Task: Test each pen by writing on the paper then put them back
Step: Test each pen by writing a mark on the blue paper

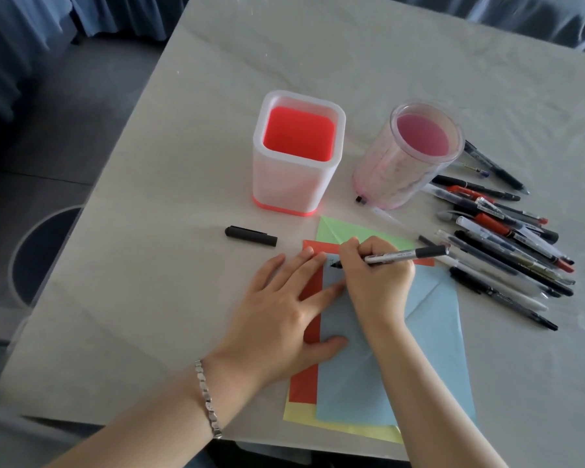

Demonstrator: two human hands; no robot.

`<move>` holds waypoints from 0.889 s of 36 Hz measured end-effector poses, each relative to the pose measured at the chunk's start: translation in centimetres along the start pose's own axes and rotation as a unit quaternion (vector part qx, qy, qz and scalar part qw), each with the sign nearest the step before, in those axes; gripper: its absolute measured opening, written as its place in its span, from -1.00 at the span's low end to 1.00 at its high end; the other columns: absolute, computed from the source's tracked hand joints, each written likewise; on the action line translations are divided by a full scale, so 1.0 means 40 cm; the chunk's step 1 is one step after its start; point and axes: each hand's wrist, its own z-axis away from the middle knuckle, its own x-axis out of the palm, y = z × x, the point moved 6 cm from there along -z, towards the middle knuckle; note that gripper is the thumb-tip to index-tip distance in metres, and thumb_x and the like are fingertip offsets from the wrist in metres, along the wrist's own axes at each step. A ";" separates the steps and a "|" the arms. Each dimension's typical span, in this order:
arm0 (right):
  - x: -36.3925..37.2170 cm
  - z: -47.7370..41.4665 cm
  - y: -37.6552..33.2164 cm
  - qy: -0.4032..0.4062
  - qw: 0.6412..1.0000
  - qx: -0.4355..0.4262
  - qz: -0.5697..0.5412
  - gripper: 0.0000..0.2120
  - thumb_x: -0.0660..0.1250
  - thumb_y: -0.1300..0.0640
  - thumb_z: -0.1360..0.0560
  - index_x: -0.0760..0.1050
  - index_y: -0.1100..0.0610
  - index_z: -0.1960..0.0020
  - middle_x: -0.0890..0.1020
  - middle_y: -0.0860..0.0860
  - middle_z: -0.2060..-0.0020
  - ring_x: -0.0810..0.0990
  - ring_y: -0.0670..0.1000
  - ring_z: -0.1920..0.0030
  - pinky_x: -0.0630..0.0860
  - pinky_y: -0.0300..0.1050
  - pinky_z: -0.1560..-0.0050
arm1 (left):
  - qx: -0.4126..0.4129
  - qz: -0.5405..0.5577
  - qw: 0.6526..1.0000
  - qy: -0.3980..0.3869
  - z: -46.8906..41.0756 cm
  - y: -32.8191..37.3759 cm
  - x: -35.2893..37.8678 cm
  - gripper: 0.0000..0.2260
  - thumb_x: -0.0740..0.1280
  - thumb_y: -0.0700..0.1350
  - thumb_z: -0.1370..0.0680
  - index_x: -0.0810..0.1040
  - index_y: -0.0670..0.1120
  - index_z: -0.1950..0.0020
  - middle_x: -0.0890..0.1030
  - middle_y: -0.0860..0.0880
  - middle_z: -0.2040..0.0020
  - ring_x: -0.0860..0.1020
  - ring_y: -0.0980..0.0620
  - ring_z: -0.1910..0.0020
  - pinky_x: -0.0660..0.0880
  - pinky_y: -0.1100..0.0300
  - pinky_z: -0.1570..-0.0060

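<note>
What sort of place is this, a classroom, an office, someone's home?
Probably a dining or meeting room used for writing; I can't be sure. A pale stone-look table stands among fabric-covered chairs, and on it lie coloured paper sheets, a pile of pens, a square holder and a round holder.

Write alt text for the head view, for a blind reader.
A right hand writes with a pen on a blue sheet atop coloured paper while the left hand holds the sheets flat. Beyond stand a square holder and a round holder, both empty, with a black cap and a pile of pens.
</note>
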 end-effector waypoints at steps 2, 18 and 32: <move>0.001 0.001 -0.002 -0.002 1.000 -0.003 0.009 -0.53 0.31 0.23 -0.35 0.12 -0.02 0.57 0.27 -0.09 0.66 0.21 -0.10 0.55 0.17 -0.28 0.49 | 0.001 -0.001 1.000 0.001 0.000 0.000 0.001 -0.48 0.22 0.27 -0.34 0.56 0.08 -0.21 0.48 -0.12 -0.32 0.38 -0.07 -0.36 0.16 0.01 -0.35; -0.035 0.002 -0.001 0.070 0.990 0.093 -0.077 -0.62 0.31 0.20 -0.41 0.29 0.15 0.54 0.37 -0.03 0.69 0.30 -0.10 0.57 0.32 -0.22 0.45 | 0.015 -0.015 1.000 0.023 0.003 -0.004 0.007 -0.50 0.24 0.28 -0.34 0.60 0.06 -0.16 0.47 -0.13 -0.33 0.39 -0.07 -0.35 0.19 0.00 -0.32; -0.120 0.004 0.005 -0.069 0.976 0.170 -0.113 -0.74 0.32 0.10 -0.49 0.46 0.19 0.33 0.48 -0.06 0.63 0.36 -0.17 0.61 0.31 -0.37 0.53 | 0.047 -0.013 0.998 0.043 0.008 -0.003 0.001 -0.56 0.05 0.24 -0.57 0.50 0.03 -0.26 0.44 -0.16 -0.35 0.40 -0.11 -0.34 0.21 0.01 -0.32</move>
